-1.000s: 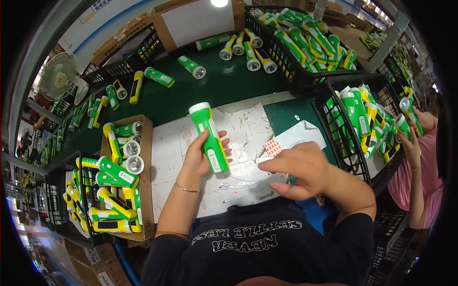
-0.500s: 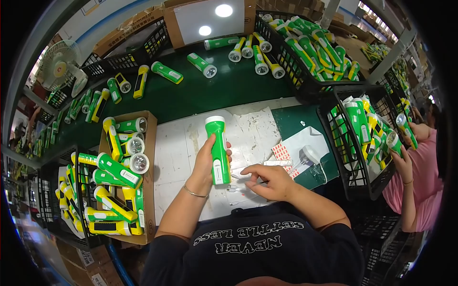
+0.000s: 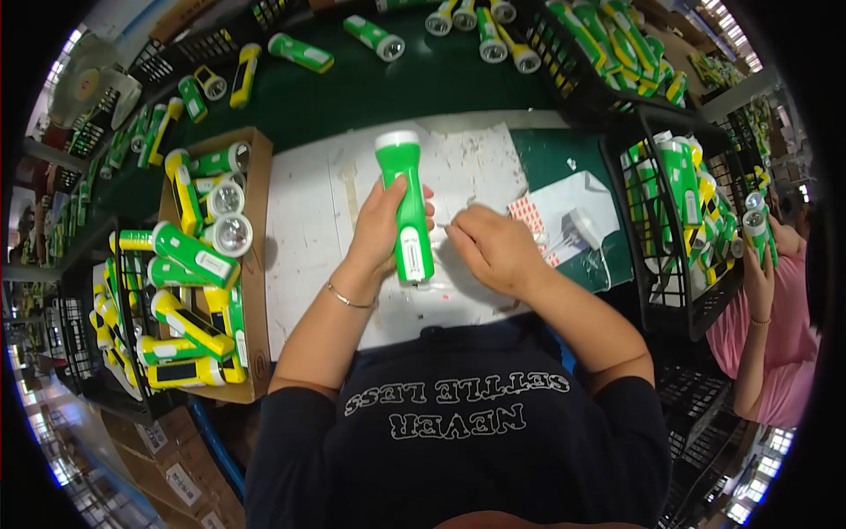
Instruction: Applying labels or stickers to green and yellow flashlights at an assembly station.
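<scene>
My left hand (image 3: 377, 222) is wrapped round a green flashlight (image 3: 410, 194) with a white head. The flashlight stands nearly upright in the picture, head end away from me, its white switch panel facing up. To the right, my right hand (image 3: 495, 249) is low over the white work surface (image 3: 304, 220), fingers curled in and thumb pressed to them. A bit of something white shows by its fingertips; what the fingers hold is hidden. Beside that hand lies a red-and-white patterned sheet (image 3: 527, 214).
A cardboard box (image 3: 257, 326) of green and yellow flashlights stands at left. Black crates (image 3: 656, 295) of flashlights stand at right. More flashlights lie on the green belt (image 3: 352, 93) beyond. A white round-headed object (image 3: 583, 227) rests on white sheeting. A co-worker's hand (image 3: 758, 273) holds flashlights at far right.
The whole scene has shifted upward in the picture. My right hand's fingers, spread before, have curled in. My left hand still grips the flashlight. The co-worker's hands have come together.
</scene>
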{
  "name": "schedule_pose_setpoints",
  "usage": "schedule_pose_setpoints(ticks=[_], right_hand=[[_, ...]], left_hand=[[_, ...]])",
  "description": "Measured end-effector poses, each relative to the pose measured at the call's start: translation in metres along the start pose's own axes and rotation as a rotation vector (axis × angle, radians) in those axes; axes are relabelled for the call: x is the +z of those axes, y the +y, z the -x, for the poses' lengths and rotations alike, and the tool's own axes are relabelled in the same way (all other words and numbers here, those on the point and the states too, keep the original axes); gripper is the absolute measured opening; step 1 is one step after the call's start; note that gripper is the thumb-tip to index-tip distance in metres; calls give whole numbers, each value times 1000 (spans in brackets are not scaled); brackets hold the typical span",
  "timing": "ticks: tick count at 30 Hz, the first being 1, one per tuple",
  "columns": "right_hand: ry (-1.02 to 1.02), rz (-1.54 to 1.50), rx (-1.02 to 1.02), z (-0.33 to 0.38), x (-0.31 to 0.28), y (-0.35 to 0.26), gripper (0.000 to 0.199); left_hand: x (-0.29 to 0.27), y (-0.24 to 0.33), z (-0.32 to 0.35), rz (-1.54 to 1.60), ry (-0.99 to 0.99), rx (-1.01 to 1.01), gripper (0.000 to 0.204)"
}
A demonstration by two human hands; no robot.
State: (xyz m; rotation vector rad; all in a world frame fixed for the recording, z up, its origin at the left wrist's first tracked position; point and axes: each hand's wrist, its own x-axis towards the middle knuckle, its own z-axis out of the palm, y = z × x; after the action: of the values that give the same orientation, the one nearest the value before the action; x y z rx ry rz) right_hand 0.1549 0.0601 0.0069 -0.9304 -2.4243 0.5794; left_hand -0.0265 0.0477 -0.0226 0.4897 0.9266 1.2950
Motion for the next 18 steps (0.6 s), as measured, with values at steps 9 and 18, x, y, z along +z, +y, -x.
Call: schedule_pose_setpoints(ticks=[9,18], right_hand=[[-114,387,-171,-15,23,-10,14],[-455,-26,-352,32,28,-21,20]], left_hand=[[-4,-16,-3,-299,-14,159,49],[-12,2,-12,-191,114,238,61]])
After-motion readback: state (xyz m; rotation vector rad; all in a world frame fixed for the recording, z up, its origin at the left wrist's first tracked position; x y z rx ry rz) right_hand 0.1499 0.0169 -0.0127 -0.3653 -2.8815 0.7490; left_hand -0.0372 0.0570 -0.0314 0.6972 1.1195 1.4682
